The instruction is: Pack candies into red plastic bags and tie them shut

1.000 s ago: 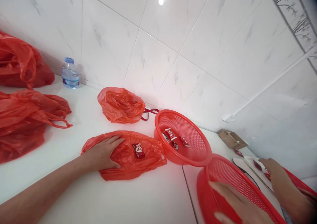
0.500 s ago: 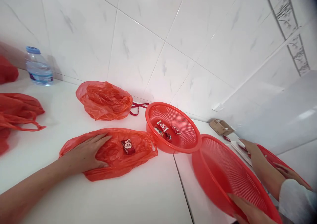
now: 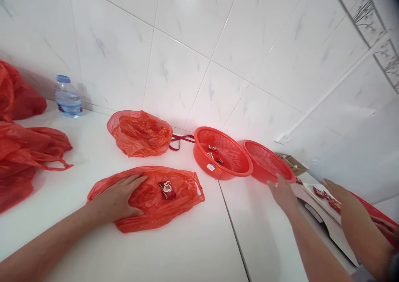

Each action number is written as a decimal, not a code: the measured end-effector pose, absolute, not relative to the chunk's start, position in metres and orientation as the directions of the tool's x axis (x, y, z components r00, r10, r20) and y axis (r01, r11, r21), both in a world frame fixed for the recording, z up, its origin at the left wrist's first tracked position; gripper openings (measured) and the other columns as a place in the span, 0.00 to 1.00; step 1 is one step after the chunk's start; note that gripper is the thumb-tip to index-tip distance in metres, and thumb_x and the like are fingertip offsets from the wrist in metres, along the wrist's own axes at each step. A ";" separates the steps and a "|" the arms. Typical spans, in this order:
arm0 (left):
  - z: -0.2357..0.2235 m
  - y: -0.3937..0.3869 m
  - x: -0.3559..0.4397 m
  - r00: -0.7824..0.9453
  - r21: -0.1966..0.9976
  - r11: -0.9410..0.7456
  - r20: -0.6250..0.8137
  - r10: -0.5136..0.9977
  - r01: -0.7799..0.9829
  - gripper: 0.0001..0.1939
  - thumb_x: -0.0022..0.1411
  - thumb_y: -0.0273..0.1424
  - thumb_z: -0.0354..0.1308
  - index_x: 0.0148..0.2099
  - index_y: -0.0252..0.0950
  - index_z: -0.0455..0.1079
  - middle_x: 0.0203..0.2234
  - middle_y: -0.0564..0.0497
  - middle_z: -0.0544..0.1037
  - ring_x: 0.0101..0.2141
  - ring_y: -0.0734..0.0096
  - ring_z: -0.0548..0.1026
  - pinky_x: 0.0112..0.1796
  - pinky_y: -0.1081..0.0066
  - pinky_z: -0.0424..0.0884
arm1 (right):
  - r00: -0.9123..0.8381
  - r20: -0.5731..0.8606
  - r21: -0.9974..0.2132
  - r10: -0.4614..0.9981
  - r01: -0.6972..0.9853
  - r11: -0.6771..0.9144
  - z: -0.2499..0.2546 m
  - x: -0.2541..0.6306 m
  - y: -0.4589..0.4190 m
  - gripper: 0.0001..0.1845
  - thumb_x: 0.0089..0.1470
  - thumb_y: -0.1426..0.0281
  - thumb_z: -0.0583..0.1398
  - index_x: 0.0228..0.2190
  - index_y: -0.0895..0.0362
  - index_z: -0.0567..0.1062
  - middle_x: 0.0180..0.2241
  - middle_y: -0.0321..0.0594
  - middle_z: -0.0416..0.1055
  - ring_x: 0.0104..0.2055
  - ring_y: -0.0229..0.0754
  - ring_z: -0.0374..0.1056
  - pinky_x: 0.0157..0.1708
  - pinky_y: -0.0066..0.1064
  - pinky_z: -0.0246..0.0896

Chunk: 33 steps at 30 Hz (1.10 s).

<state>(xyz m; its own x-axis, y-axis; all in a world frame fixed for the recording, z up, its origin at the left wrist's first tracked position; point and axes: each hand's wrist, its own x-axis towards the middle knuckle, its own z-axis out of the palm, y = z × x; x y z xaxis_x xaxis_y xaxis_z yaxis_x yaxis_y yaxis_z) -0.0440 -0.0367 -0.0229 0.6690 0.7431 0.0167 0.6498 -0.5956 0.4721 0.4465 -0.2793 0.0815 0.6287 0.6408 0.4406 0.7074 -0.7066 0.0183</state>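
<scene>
My left hand [image 3: 120, 196] lies spread over a red plastic bag [image 3: 146, 215], with the fingers stretched and the thumb apart. A small dark-red wrapped snack [image 3: 167, 189] sits on the bag just right of the fingers. My right hand [image 3: 285, 192] reaches out at the right, its fingers at the near rim of a red plastic basket [image 3: 268, 159]; the grip is partly hidden. Left of that basket stands a second red basket [image 3: 213, 171] with several wrapped snacks [image 3: 213, 149] inside.
Another crumpled red bag [image 3: 140, 134] lies by the wall, beside a dark-red ribbon [image 3: 176, 142]. More red bags [image 3: 28, 149] and a water bottle [image 3: 68, 97] are at left. At right, a co-worker's hand [image 3: 339, 192] is near a flat white device [image 3: 314, 213] and a cardboard box [image 3: 291, 161].
The basket at my right hand has moved back toward the wall, away from me, and now stands beside the other basket. The view has shifted slightly left. My left hand stays on the bag.
</scene>
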 end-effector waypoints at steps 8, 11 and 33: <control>-0.022 -0.039 -0.045 0.671 0.467 -0.597 0.011 0.742 0.652 0.48 0.44 0.43 0.62 0.66 0.43 0.49 0.64 0.49 0.53 0.61 0.49 0.54 0.55 0.55 0.61 | 0.130 0.436 0.087 0.891 0.979 -0.185 0.067 0.346 -0.222 0.25 0.61 0.58 0.46 0.54 0.57 0.64 0.51 0.48 0.66 0.56 0.50 0.57 0.55 0.47 0.49; -0.020 -0.040 -0.045 0.671 0.461 -0.606 0.032 0.741 0.648 0.47 0.45 0.43 0.62 0.66 0.43 0.49 0.63 0.48 0.54 0.60 0.49 0.55 0.54 0.56 0.62 | 0.138 0.435 0.066 0.890 0.981 -0.184 0.066 0.332 -0.227 0.22 0.63 0.62 0.45 0.50 0.58 0.69 0.42 0.46 0.71 0.45 0.46 0.64 0.48 0.42 0.56; 0.004 -0.087 -0.027 0.817 0.202 -0.935 0.457 0.352 0.290 0.23 0.59 0.49 0.51 0.52 0.44 0.69 0.46 0.49 0.75 0.48 0.55 0.71 0.48 0.59 0.67 | 0.424 -0.054 -0.318 0.904 0.851 -0.418 0.111 0.277 -0.389 0.18 0.58 0.58 0.51 0.45 0.49 0.73 0.46 0.40 0.73 0.48 0.45 0.68 0.47 0.37 0.63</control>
<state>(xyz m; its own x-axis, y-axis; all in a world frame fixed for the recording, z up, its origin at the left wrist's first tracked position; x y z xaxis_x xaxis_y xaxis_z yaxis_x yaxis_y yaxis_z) -0.0274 -0.0865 0.0038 0.8170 0.3520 0.4566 0.2901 -0.9354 0.2020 0.2770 -0.3893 0.1109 0.4243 0.9039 -0.0537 0.8509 -0.4183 -0.3179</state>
